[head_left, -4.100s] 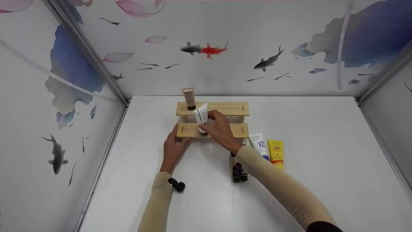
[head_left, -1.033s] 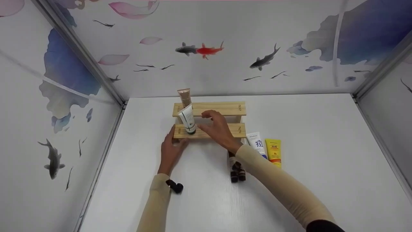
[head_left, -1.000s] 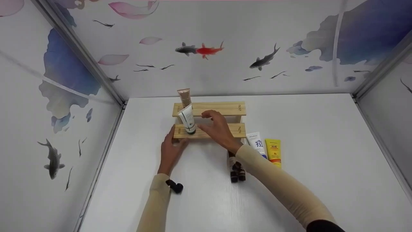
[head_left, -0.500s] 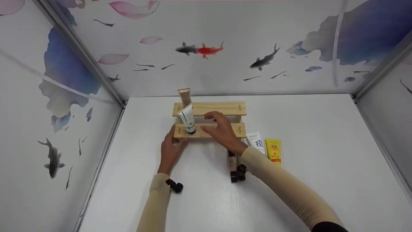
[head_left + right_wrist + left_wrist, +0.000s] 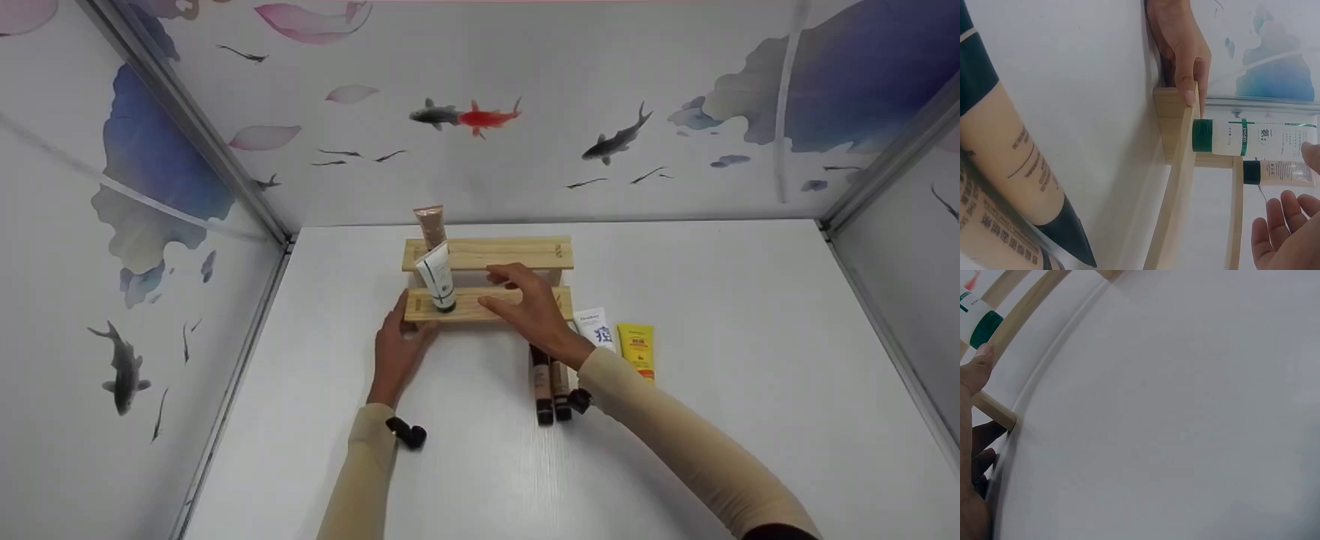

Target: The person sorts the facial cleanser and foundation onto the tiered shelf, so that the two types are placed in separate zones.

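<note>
While L hand (image 5: 397, 351) grips two-tier pale-wood rack (image 5: 491, 251) at its L end, R hand (image 5: 536, 309), fingers parted, holds nothing; green-capped white plastic tube (image 5: 436, 277) stands on rack's lower tier. Prob. best: brace rack, move R w/o brushing tube.

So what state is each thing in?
Green-capped tube: standing, cap down
Brown shelf tube: standing, cap down
Two brown tubes: lying side by side
White-blue tube: lying, partly hidden
Yellow tube: lying, partly hidden
Wooden stand: upright
Left grip: holding wooden stand
Right grip: open, empty
</note>
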The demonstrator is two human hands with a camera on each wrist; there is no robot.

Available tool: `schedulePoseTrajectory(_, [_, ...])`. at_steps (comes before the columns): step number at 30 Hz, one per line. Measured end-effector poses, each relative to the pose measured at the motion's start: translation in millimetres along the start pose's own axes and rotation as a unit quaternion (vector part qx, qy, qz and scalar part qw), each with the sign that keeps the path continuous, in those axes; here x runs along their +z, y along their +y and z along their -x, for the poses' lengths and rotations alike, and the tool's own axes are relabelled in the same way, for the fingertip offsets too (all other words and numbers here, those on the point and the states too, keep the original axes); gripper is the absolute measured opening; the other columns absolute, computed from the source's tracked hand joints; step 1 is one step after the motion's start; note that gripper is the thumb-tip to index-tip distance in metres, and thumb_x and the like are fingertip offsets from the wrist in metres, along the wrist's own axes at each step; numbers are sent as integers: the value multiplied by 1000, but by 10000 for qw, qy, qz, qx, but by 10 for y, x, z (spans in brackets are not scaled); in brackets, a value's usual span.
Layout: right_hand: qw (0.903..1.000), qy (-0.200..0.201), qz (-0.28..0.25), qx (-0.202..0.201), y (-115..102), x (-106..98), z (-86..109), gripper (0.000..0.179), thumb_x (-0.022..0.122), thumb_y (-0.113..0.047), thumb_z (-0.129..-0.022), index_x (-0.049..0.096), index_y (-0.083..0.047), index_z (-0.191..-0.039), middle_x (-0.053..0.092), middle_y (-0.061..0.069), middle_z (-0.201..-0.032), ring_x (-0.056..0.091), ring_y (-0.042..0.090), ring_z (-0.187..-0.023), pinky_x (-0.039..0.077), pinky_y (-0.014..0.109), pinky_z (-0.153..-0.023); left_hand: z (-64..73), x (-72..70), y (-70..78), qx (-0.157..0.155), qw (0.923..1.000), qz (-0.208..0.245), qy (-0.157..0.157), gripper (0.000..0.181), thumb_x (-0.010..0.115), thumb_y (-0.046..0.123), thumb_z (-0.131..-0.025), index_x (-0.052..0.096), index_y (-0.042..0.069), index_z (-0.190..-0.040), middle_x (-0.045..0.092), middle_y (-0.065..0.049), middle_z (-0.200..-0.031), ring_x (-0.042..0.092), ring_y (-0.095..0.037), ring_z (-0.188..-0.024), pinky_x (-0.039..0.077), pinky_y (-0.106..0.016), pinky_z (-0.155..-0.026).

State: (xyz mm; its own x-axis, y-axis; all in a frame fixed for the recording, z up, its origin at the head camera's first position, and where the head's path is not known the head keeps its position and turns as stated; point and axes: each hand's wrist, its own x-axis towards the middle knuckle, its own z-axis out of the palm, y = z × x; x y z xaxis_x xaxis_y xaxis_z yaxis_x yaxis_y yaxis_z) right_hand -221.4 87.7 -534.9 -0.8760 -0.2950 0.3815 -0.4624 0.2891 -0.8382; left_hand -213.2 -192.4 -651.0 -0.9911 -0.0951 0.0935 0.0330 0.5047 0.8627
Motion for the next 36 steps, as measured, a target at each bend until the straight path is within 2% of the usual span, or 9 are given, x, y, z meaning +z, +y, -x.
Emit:
schedulePoseTrajectory(4, [10000,20,3,-37,34,-48,56,53,84,-21,-102,67,-2,-148,71,18,-130,67,28,-122,54,49,-107,-5,-1,9,26,10000,-40,6,99,75,66,-98,32,22,-176,64,-11,-144,62,-26,-124,46,-51,-114])
schedulePoseTrajectory(12, [9998,83,-160,-61,120,-126,199,51,85,-20,-101,69,-7,-147,74,9,-130,68,29,-122,55,53,-106,-13,-1,6,-20,9999,-126,2,99,76,62,-99,31,20,-176,55,-13,-163,55,-29,-142,38,-51,-124])
schedulePoseTrajectory(14, [9999,70,-128,29,131,-148,234,50,85,-20,-101,69,-6,-146,74,11,-130,68,29,-122,54,53,-106,-14,0,4,1,9999,-124,27,97,77,60,-100,32,20,-175,58,-14,-158,58,-30,-138,40,-51,-122])
schedulePoseTrajectory(17, [9999,50,-69,113,154,-177,273,49,84,-18,-101,68,-4,-146,73,17,-130,68,29,-122,54,51,-106,-18,4,4,70,9998,-143,82,93,80,51,-101,34,17,-175,66,-15,-141,63,-30,-123,43,-53,-118])
schedulePoseTrajectory(20, [9998,11,-79,165,181,-209,315,50,83,-18,-102,67,-1,-146,72,24,-131,67,31,-122,53,52,-107,-24,6,2,140,9996,-196,118,91,82,45,-101,35,14,-174,68,-16,-128,64,-30,-114,40,-54,-121])
schedulePoseTrajectory(25, [9997,-47,-129,194,207,-261,382,52,82,-21,-103,65,-3,-150,70,26,-133,66,31,-122,54,53,-106,-28,9,0,113,9996,-233,127,92,82,46,-101,35,14,-174,68,-15,-132,64,-29,-116,26,-51,-132])
schedulePoseTrajectory(28, [9998,-54,-130,141,219,-289,412,52,81,-23,-104,65,-6,-150,69,25,-133,66,30,-123,55,53,-105,-25,11,6,86,9997,-200,110,93,82,48,-100,34,15,-174,67,-15,-136,63,-29,-117,35,-51,-127])
schedulePoseTrajectory(32, [9999,-13,-88,128,245,-321,450,54,83,-21,-102,65,-6,-151,70,25,-133,67,29,-123,54,54,-105,-23,15,14,46,9999,-143,83,94,81,51,-100,34,17,-175,66,-15,-138,63,-29,-117,47,-52,-112])
schedulePoseTrajectory(36, [9999,39,-36,164,260,-361,475,54,84,-20,-102,65,-6,-151,71,24,-133,67,29,-123,54,54,-106,-23,15,12,45,9999,-142,78,96,80,54,-99,34,18,-175,66,-15,-138,63,-29,-117,47,-53,-110])
